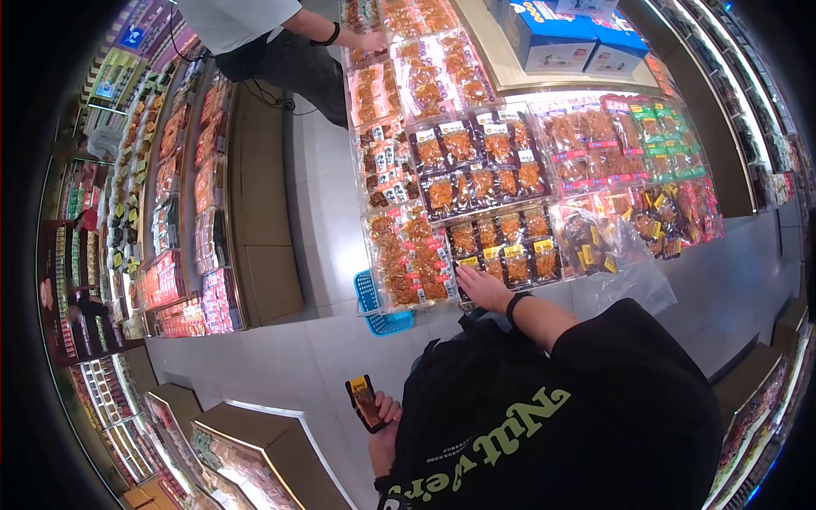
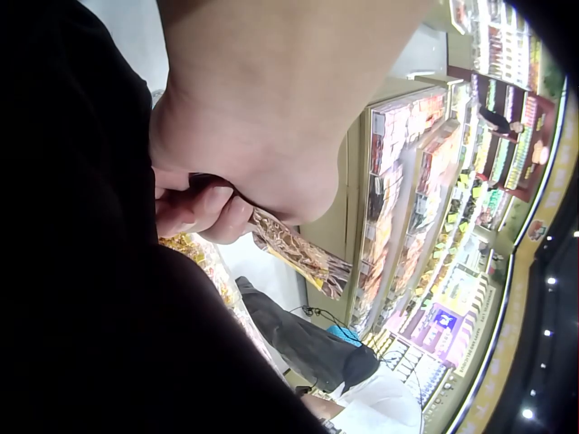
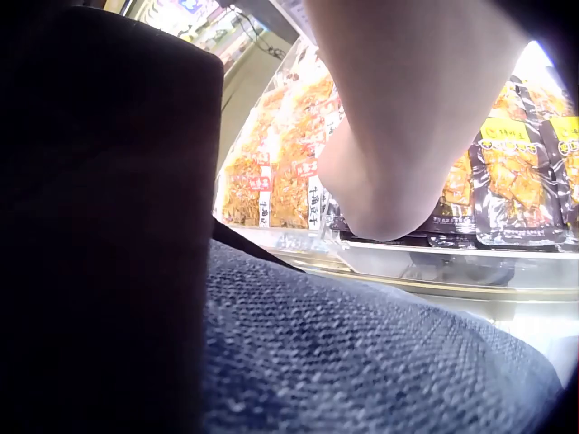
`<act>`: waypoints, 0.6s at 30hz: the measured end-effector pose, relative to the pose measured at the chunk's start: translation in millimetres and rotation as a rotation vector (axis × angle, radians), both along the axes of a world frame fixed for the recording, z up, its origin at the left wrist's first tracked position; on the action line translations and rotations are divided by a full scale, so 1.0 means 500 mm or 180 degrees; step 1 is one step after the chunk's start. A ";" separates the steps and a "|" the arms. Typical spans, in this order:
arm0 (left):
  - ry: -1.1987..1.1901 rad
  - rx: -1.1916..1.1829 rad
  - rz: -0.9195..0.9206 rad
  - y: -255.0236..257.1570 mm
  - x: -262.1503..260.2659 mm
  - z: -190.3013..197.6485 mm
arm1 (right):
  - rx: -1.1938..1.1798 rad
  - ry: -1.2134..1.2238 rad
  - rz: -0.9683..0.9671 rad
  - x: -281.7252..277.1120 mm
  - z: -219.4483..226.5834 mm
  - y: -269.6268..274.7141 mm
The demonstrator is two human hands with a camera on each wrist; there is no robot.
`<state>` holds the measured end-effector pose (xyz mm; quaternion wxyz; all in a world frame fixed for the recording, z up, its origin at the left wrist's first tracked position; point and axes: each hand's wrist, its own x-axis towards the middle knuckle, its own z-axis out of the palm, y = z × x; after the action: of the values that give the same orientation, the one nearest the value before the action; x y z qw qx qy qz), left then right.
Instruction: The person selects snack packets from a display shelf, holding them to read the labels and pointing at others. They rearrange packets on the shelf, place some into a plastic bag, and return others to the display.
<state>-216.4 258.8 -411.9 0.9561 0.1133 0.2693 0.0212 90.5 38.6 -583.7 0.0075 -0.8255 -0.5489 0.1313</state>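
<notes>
In the head view my left hand (image 1: 388, 412) grips a snack packet (image 1: 366, 403), black with a yellow top and a reddish-brown middle, held low beside the body. The left wrist view shows my fingers (image 2: 210, 210) curled round the packet (image 2: 298, 251), which pokes out beyond them. My right hand (image 1: 482, 287) lies at the near edge of the display, its fingers extended over the black-and-yellow snack packets (image 1: 515, 263). In the right wrist view the same hand (image 3: 389, 154) hides part of the row, and its fingertips are out of sight. Orange-brown snack packets (image 1: 408, 259) lie left of it.
A blue plastic basket (image 1: 391, 322) sits on the floor against the display's left corner. A clear plastic bag (image 1: 633, 291) hangs over the front edge. Blue boxes (image 1: 557, 44) stand at the back. Another person (image 1: 255, 34) reaches into the display at the far left. Shelves line the aisle.
</notes>
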 end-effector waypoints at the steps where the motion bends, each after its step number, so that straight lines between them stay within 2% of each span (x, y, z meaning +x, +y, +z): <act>1: 0.0010 0.0022 -0.0028 0.001 0.001 0.001 | 0.0024 -0.0065 0.0062 -0.002 -0.006 0.000; 2: 0.0006 0.0024 -0.0032 0.000 0.000 0.003 | 0.0047 -0.0131 0.0122 -0.003 -0.012 0.000; 4: 0.0576 0.0333 -0.0034 -0.004 0.003 0.020 | 0.0054 -0.0141 0.0125 -0.005 -0.015 -0.001; 5: 0.0575 0.0333 -0.0041 -0.003 0.004 0.015 | 0.0060 -0.0149 0.0134 -0.007 -0.017 -0.002; 7: 0.0077 0.0056 -0.0030 -0.002 0.008 0.006 | 0.0121 -0.0215 0.0116 -0.011 -0.023 -0.003; 11: 0.0212 -0.0024 -0.0035 -0.005 0.034 0.019 | 0.0497 -0.0185 0.0205 -0.005 0.004 -0.009; 13: 0.0696 0.0439 -0.0270 -0.010 0.081 0.043 | 0.0585 -0.0074 0.0223 0.002 0.030 -0.015; 15: 0.0950 0.0948 -0.0658 0.007 0.128 0.020 | 0.0682 0.0012 0.0262 0.018 0.075 -0.012; 17: 0.1907 0.2601 -0.0516 -0.050 0.252 0.065 | -0.0045 0.1651 0.0052 0.034 0.144 -0.006; 18: 0.1660 0.3083 -0.0591 -0.059 0.284 0.066 | -0.0041 0.1639 0.0062 0.039 0.173 -0.008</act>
<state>-74.4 229.2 -379.0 0.6943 0.5645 0.4454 0.0294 109.8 34.4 -497.0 0.1404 -0.7596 -0.5360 0.3407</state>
